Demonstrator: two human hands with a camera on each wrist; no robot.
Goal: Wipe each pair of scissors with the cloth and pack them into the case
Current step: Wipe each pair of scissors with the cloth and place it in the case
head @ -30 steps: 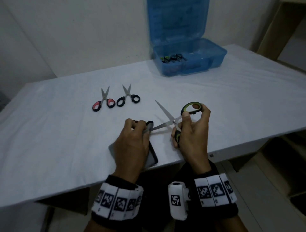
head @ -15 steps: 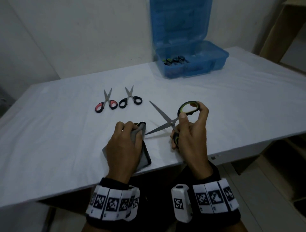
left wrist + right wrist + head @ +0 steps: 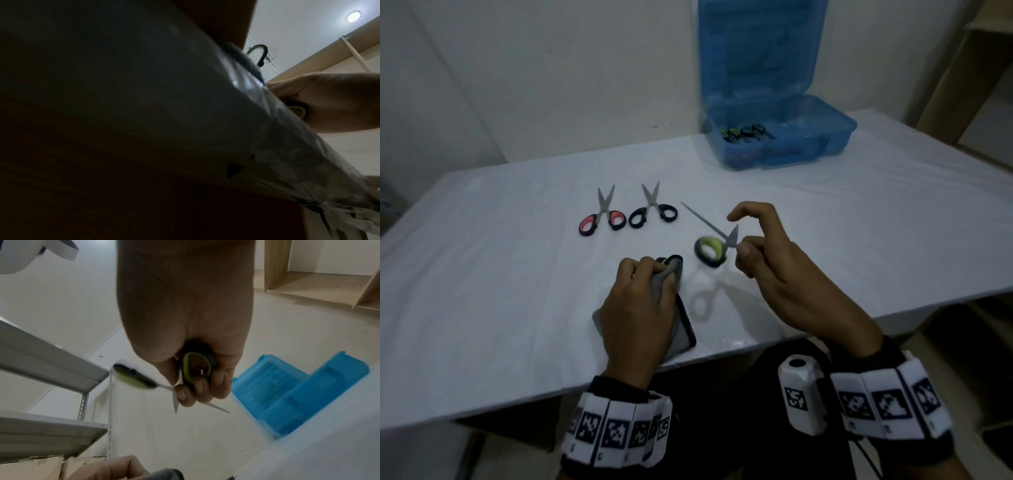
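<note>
My right hand holds the green-and-black scissors above the table, blades spread wide. In the right wrist view its fingers curl round one green handle loop; the other loop swings free, blurred. The long blade points up-left. My left hand grips the bunched grey cloth on the table near the front edge, apart from the blades. The open blue case stands at the back right with scissors inside.
Red-handled scissors and black-handled scissors lie side by side on the white table, left of my right hand. The case lid leans against the wall. A wooden shelf unit stands at the right.
My right hand has pulled the scissors away from the cloth and turned them, so the free handle loop swung down to the left. My left hand stays on the cloth.
</note>
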